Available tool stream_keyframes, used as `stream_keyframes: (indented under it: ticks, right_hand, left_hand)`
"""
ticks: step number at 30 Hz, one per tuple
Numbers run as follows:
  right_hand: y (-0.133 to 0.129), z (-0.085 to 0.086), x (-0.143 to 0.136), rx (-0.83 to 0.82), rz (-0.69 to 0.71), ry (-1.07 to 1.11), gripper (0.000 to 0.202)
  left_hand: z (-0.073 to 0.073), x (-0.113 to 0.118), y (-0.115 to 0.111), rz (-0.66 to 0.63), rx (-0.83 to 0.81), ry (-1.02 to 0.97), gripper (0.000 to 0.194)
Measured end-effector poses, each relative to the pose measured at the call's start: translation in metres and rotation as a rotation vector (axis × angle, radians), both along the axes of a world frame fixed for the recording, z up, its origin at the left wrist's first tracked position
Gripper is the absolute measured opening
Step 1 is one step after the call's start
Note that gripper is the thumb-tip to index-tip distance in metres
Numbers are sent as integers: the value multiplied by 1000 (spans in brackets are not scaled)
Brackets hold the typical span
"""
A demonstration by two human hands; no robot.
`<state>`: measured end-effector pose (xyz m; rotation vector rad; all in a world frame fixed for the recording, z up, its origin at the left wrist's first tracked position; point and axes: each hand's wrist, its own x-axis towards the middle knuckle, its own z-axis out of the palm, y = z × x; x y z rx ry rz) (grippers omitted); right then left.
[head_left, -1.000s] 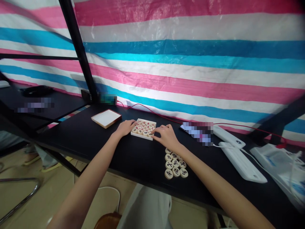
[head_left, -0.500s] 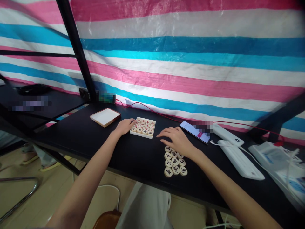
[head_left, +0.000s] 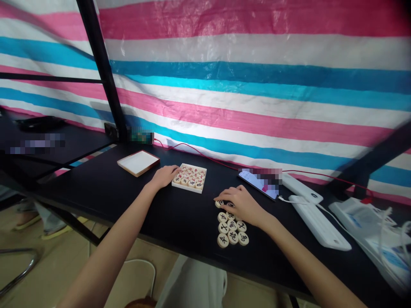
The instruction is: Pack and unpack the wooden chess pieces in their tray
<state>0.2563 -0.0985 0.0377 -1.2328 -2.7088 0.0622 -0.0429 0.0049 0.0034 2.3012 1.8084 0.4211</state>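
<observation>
A white box (head_left: 187, 188) sits mid-table, filled with rows of Chinese chess pieces (head_left: 192, 174) with red and black characters. At its left wall, my left hand (head_left: 163, 177) holds the box, fingers at the rim. My right hand (head_left: 241, 202) is lowered over a loose block of Chinese chess pieces (head_left: 232, 237) with black characters. Its thumb and fingers close around the far-left Chinese chess piece (head_left: 219, 204). Several pieces on the block's far right side are partly hidden beneath this hand.
An upturned box lid (head_left: 138, 162) lies left of the box. Behind my right hand are a phone (head_left: 257, 182) and white power banks (head_left: 321, 224) with cables. White packaging (head_left: 362, 226) stands far right. A red cable (head_left: 205, 155) runs along the striped sheet (head_left: 244, 102).
My right hand has come down and closed around the far-left piece of the loose block. My left hand stays at the box. The camera view has shifted slightly.
</observation>
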Motion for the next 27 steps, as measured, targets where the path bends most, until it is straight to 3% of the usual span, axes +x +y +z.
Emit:
stream_keyframes:
  ticks: [5, 9, 18, 21, 27]
  right_hand:
    - [8, -10, -1, 125, -1, -46, 28]
    - [12, -13, 1, 119, -18, -37, 32]
    - [41, -24, 0, -43, -136, 325, 12]
    - [49, -22, -4, -59, -96, 389, 7]
    - [65, -8, -29, -3, -102, 542, 18]
  left_hand:
    - [0, 0, 0, 2, -8, -5, 51]
    - [0, 0, -1, -10, -12, -23, 52]
    - [2, 1, -1, 2, -24, -10, 51]
    - [1, 0, 1, 4, -17, 0, 52]
    - [-1, 0, 3, -6, -18, -13, 54]
